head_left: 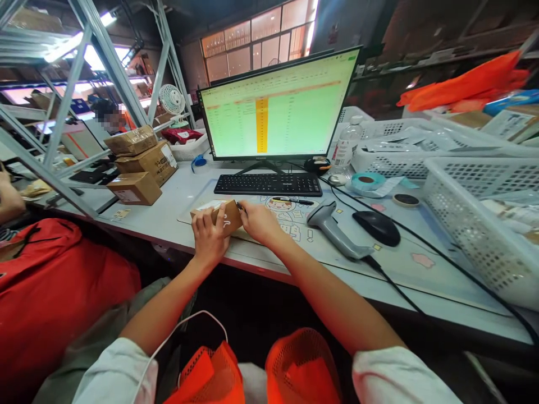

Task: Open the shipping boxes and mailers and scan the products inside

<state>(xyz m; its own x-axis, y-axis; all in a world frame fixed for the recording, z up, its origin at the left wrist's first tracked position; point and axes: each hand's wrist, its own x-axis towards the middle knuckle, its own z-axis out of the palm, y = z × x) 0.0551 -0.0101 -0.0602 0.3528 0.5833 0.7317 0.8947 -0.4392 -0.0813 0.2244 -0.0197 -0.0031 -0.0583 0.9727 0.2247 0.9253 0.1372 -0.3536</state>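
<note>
Keyboard (pixel 268 184) is lying mid-frame, barcode scanner (pixel 337 233) right of centre; left grip (pixel 209 234), partly hiding a cardboard box (pixel 232 217), is clamping it; right grip (pixel 261 222) is pinching an indistinct dark object (pixel 240 206).

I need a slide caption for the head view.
Left hand on a small brown cardboard box, right hand holding a small dark object at its end.

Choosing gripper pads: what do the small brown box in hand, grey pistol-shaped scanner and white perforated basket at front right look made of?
Small brown box: likely cardboard, matte; flat brown panels, straight folded edges.
Grey pistol-shaped scanner: probably hard plastic, satin; soft highlights on moulded curves.
White perforated basket: probably moulded plastic, slight sheen; regular holes. Exact polymer unclear.
</note>
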